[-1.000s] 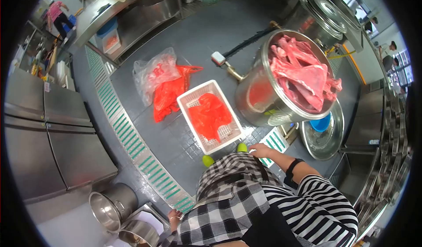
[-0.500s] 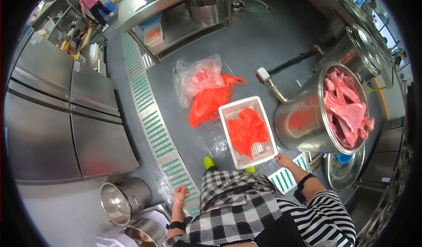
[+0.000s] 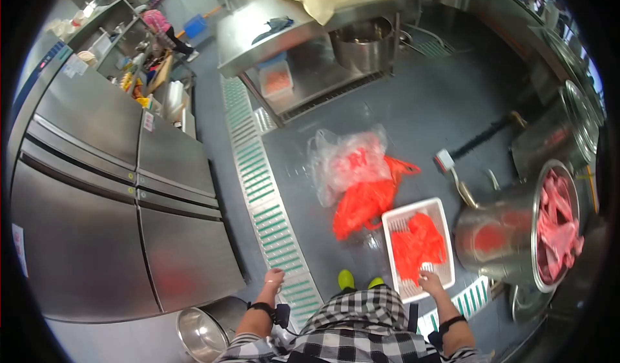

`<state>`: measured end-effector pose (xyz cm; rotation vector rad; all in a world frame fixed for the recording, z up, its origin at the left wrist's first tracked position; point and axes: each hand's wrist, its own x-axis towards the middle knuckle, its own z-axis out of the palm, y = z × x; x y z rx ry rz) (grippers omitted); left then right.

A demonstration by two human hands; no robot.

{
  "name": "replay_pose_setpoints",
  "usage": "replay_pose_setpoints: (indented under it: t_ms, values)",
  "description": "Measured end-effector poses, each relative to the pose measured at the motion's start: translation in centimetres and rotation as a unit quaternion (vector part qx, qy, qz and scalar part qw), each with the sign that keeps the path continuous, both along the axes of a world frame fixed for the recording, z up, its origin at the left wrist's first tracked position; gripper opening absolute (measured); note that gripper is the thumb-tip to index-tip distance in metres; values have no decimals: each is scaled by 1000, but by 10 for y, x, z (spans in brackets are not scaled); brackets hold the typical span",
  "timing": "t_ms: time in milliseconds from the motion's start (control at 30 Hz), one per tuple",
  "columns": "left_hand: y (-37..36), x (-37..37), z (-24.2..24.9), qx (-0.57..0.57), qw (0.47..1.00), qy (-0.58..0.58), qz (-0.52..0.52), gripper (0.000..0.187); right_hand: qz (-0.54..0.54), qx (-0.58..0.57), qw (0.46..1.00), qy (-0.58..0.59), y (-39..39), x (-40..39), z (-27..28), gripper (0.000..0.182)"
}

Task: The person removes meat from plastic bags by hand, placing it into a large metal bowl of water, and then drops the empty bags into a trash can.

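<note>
My left hand (image 3: 274,276) hangs above the floor drain at the lower middle, fingers curled in with nothing showing in them. Over the near part of a white plastic basket (image 3: 442,216), my right hand (image 3: 429,281) is loosely closed and overlaps the basket in this view. A crumpled red plastic bag (image 3: 416,243) lies inside the basket. On the floor beyond it are another red bag (image 3: 367,205) and a clear plastic bag (image 3: 329,169). To the right stands a big steel pot (image 3: 494,237) heaped with raw meat and bones (image 3: 558,224).
A steel fridge (image 3: 90,234) lines the left side, with a grated drain (image 3: 278,234) along the floor. Ahead is a steel table (image 3: 242,30). A long-handled brush (image 3: 445,160) lies near the pot. One person (image 3: 161,27) bends at the far-left shelves.
The view has shifted left, so the basket, bags and pot sit farther right and lower. My right hand now overlaps the basket instead of being at its corner.
</note>
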<state>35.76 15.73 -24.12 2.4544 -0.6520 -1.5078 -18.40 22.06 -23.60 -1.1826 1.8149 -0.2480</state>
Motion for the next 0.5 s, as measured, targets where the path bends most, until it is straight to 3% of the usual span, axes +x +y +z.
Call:
replay_pose_setpoints:
  t_ms: [67, 167, 300, 333, 433, 467, 500]
  values:
    - [-54, -20, -12, -23, 996, -38, -80, 31, -18, 11, 1000, -3, -1, -8, -29, 38]
    - [-129, -64, -15, -96, 974, -5, -205, 37, -48, 43, 998, -4, -5, -20, -67, 40]
    - [-209, -123, -9, -159, 945, 22, -285, 50, -128, 189, 973, -31, -39, -37, -109, 56]
    - [-222, -134, -24, -161, 942, 48, -292, 54, 0, 187, 982, 34, -80, -27, -70, 63]
    - [-258, -162, -70, -134, 945, 73, -290, 65, -147, 111, 981, 55, -64, -41, -155, 69]
    - [-273, -170, -76, -112, 946, 48, -301, 71, -242, 157, 957, 0, -78, -36, -155, 71]
    - [-281, -168, -107, -93, 944, 54, -313, 71, -210, 165, 962, 50, -77, -35, -180, 80]
